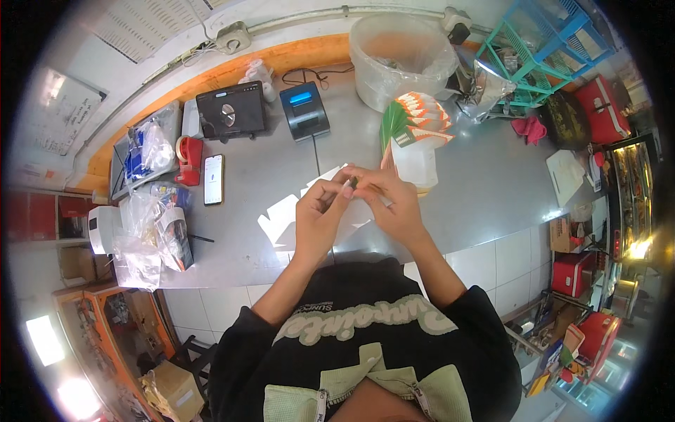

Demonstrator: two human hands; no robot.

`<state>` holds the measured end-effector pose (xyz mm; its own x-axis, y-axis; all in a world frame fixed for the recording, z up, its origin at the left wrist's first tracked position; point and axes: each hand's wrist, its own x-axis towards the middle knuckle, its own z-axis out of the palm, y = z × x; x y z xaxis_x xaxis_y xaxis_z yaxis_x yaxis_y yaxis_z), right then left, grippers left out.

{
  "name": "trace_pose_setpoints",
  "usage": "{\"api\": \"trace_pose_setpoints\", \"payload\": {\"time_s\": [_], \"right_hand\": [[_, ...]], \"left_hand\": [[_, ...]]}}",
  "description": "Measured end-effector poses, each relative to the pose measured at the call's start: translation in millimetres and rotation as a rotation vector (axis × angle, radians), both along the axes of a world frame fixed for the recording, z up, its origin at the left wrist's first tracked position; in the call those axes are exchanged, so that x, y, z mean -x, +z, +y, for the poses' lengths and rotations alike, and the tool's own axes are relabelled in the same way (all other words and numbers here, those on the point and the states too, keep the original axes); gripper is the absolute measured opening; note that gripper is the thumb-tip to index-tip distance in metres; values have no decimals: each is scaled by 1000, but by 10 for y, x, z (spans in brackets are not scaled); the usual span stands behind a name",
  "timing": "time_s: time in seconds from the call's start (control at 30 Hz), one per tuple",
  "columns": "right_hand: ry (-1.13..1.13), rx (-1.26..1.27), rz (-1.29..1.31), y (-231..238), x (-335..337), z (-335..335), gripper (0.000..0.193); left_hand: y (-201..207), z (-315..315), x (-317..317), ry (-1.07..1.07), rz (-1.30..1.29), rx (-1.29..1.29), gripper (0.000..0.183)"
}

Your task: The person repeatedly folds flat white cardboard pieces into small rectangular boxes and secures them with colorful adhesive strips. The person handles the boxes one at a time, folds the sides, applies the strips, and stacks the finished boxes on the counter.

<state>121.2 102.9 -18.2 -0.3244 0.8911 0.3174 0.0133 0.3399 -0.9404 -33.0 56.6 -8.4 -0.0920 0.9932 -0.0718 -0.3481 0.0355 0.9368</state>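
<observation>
Both hands meet over the middle of the steel table, fingertips together. My left hand [320,211] is closed, its thumb and fingers pinching a small dark object [353,182] whose kind I cannot make out. From the other side my right hand [392,204] touches the same spot, its fingers bent in a pinch. Beneath the hands lies an unfolded white cardboard box [280,219], partly hidden by them. Just beyond my right hand stands a stack of folded food cartons [416,165], white inside with green and orange printed flaps.
On the left are a phone [214,180], a red tape dispenser [189,160] and plastic bags [144,243]. A tablet [230,111] and a small printer [304,112] stand at the back. A large lined plastic tub [401,67] and a teal rack [524,74] stand at the back right.
</observation>
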Motion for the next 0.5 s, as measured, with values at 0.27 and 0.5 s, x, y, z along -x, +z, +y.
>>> {"api": "trace_pose_setpoints", "payload": {"time_s": [0.27, 0.5], "right_hand": [[-71, -120, 127, -53, 32, -40, 8], [-171, -234, 62, -43, 102, -70, 14]], "left_hand": [[-35, 12, 51, -29, 243, 68, 13], [27, -55, -21, 22, 125, -97, 6]]}}
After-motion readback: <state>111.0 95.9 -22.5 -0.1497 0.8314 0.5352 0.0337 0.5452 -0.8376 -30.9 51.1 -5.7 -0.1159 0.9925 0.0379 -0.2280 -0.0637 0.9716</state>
